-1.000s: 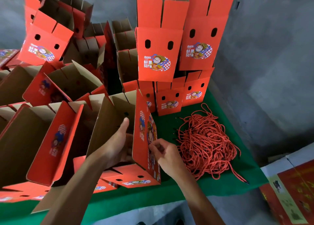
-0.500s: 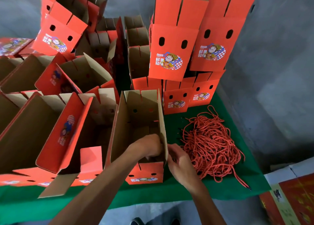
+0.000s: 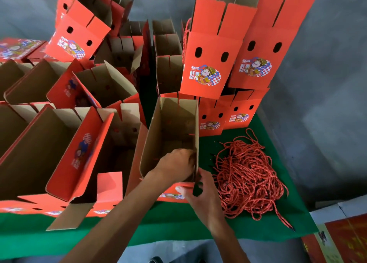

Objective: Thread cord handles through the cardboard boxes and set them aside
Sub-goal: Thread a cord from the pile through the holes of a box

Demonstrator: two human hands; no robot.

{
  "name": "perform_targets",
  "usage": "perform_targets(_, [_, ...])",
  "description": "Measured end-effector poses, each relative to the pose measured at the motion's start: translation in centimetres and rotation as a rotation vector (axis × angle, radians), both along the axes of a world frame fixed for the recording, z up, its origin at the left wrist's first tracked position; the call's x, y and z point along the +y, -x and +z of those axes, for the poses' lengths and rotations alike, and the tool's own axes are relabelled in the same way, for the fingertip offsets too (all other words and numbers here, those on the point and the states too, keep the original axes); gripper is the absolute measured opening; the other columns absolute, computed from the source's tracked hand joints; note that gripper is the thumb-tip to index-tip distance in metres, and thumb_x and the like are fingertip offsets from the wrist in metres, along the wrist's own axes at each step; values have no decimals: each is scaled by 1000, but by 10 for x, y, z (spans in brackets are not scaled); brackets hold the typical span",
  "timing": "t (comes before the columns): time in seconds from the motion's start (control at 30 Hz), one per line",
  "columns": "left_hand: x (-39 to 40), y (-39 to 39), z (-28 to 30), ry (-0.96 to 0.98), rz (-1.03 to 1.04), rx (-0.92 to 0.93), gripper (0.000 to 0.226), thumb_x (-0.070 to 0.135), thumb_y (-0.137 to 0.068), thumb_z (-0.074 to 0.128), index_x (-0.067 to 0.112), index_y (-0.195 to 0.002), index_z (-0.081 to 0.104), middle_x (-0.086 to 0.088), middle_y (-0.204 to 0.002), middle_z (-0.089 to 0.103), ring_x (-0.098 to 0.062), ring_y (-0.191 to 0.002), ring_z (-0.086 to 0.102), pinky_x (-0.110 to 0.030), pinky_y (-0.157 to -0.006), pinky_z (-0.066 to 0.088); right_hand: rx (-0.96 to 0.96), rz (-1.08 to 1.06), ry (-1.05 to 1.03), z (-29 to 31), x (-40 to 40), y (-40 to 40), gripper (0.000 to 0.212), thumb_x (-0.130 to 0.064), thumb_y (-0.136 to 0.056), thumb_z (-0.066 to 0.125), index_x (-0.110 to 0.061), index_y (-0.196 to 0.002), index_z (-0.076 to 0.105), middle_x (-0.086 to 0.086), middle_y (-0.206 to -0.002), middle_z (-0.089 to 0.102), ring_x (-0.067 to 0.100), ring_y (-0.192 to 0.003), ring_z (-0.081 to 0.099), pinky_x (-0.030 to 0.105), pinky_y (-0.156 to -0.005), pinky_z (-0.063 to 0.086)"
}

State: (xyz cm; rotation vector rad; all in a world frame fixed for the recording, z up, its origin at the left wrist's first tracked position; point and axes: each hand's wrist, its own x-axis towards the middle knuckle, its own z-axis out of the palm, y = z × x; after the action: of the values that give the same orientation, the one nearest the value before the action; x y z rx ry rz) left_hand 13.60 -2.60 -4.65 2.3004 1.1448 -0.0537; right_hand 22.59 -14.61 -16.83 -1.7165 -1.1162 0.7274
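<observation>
Cardboard box [image 3: 168, 131], red outside and brown inside, stands open-topped on the green surface [image 3: 178, 219] between the 2 hands. The left hand [image 3: 176, 164] reaches down inside it, fingers curled against the inner face of the right wall; whether they pinch anything there I cannot tell. The right hand [image 3: 200, 193] is just outside that same wall, at its near corner, fingers bent around a dark cord tip or the wall edge; which one is unclear. Just right of the right hand lies a loose heap of red twisted cords [image 3: 248, 177] with dark ends. Left of the left hand, more open boxes [image 3: 65, 143] lie tilted on their sides. Beyond both hands, stacked boxes [image 3: 210, 64] stand upright, each showing 2 oval holes and a printed cartoon label. At the far lower right sits a printed carton [image 3: 341, 241].
</observation>
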Motion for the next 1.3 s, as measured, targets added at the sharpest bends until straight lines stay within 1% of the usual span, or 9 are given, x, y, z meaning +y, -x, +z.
perform_targets(0.2, [4,17,12,-193,27,-134,41,55,-105,35,28,-94,64,9,-88,67,-15,-79,66,-40,-76,59,-161,-106,-23,3,22,-2,44,-67,-78,70,-43,-112,55,-26,-114,49,-1,-105,54,22,-79,49])
perform_targets(0.33, [4,36,13,-208,46,-53,61,81,-92,31,33,-103,67,15,-96,70,-7,-85,67,-36,-81,59,-224,-219,-63,4,27,8,40,-69,-76,66,-42,-101,50,-26,-101,44,-1,-90,52,16,-66,45])
perform_targets(0.5, [-10,49,0,-366,-23,18,86,99,-77,19,33,-98,70,14,-88,72,-7,-78,67,-28,-67,48,-24,-235,-71,-8,20,23,29,-31,-85,68,-39,-90,41,-1,-79,55,17,-70,55,47,-61,51])
perform_targets(0.57, [-14,49,-6,-433,-53,28,72,89,-87,27,32,-98,69,13,-88,73,-9,-79,68,-26,-64,41,7,-210,-84,-9,19,23,27,-29,-90,69,-37,-91,43,1,-80,56,20,-72,55,47,-63,50])
perform_targets(0.7, [-9,47,-8,-424,-29,-41,41,61,-102,41,28,-101,66,7,-89,72,-16,-83,68,-27,-67,37,22,-199,-80,-6,20,25,22,-54,-95,66,-41,-97,48,-7,-90,64,9,-82,63,31,-72,54])
perform_targets(0.87, [-9,29,-17,-503,2,-51,36,54,-106,39,24,-102,60,4,-85,70,-20,-76,69,-28,-63,41,41,-257,-125,1,29,19,16,-42,-98,66,-44,-100,51,-16,-100,63,7,-93,65,16,-80,51])
perform_targets(1.07, [8,15,-15,-529,-28,-110,32,50,-106,39,27,-111,61,8,-94,71,-16,-77,68,-32,-65,56,-447,-246,-225,-9,27,16,9,-24,-99,66,-14,-98,66,-4,-98,59,5,-79,60,27,-59,55])
perform_targets(1.2, [11,15,-15,-540,-50,-115,32,51,-106,40,28,-111,62,9,-94,70,-15,-76,67,-29,-61,52,-655,-179,-30,-24,15,30,29,-24,-99,65,-15,-127,68,11,-127,63,24,-108,66,36,-78,62])
perform_targets(1.3, [10,15,-14,-527,-61,-115,31,50,-106,40,27,-110,61,9,-95,70,-15,-78,66,-31,-67,56,-715,-86,34,-26,6,44,42,-22,-88,76,-21,-129,65,18,-139,57,32,-121,62,42,-92,59])
